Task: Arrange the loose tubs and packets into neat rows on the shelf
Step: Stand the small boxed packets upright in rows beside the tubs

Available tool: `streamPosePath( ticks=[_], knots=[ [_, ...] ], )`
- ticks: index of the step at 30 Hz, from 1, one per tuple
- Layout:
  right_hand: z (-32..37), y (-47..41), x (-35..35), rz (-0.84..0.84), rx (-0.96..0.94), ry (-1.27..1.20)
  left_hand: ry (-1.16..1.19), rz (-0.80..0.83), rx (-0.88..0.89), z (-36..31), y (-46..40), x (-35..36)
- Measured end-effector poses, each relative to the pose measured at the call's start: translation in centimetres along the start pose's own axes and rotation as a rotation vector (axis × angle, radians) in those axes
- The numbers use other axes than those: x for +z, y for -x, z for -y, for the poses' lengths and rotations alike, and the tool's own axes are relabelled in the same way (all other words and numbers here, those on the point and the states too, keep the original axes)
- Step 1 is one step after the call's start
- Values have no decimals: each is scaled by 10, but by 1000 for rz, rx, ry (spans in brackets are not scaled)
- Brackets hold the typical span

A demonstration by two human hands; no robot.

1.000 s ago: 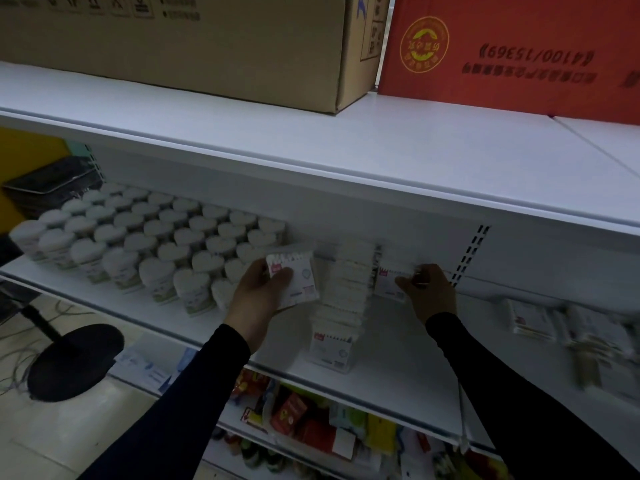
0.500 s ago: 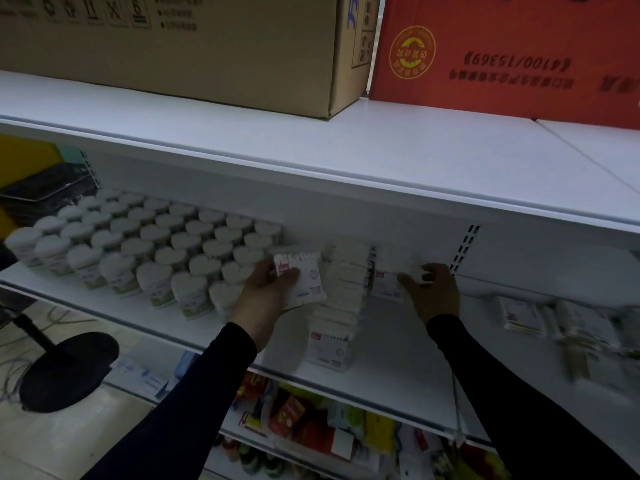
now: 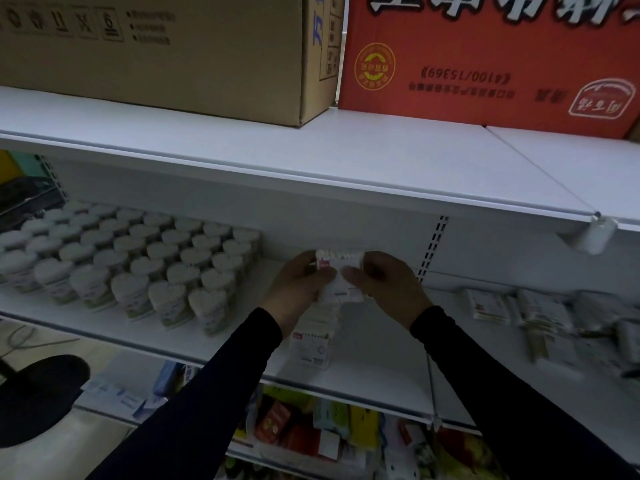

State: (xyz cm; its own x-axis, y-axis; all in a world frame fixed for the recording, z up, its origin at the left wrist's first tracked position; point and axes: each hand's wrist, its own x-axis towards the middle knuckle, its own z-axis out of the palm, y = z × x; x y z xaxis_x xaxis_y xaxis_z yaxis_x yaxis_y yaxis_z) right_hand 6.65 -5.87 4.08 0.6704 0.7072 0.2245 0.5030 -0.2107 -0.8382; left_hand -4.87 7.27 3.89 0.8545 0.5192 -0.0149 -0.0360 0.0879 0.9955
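Observation:
My left hand [image 3: 298, 285] and my right hand [image 3: 384, 282] meet over the white shelf [image 3: 374, 368], both gripping white packets [image 3: 341, 271] with a small red label. They hold the packets above the back of a row of the same packets [image 3: 313, 341] that runs front to back. Heart-lidded white tubs [image 3: 138, 258] stand in neat rows on the shelf's left part. Loose packets [image 3: 526, 313] lie scattered on the right part.
A brown cardboard box [image 3: 166, 53] and a red box [image 3: 485, 60] sit on the upper shelf [image 3: 381, 157]. Colourful goods [image 3: 329, 434] fill the shelf below. A black stool base [image 3: 34, 396] stands on the floor at the left.
My hands have come together: the left one moved right with its packet and the right one moved left with its packet, and they now meet above the row.

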Motion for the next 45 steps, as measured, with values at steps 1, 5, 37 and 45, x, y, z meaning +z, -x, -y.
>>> streamPosePath(
  ticks=[1,5,37,45],
  knots=[
    [-1,0,-1,-16,-3,11,-32,-5,19,-1,0,1],
    [-10,1,-8,-127,22,15,-264,-78,98,5,2,-21],
    [-101,-18,14,-279,437,187,-1575,374,94,104,28,-110],
    [-96,-10,4,-294,437,182,-1570,365,91,101,28,-108]
  ],
)
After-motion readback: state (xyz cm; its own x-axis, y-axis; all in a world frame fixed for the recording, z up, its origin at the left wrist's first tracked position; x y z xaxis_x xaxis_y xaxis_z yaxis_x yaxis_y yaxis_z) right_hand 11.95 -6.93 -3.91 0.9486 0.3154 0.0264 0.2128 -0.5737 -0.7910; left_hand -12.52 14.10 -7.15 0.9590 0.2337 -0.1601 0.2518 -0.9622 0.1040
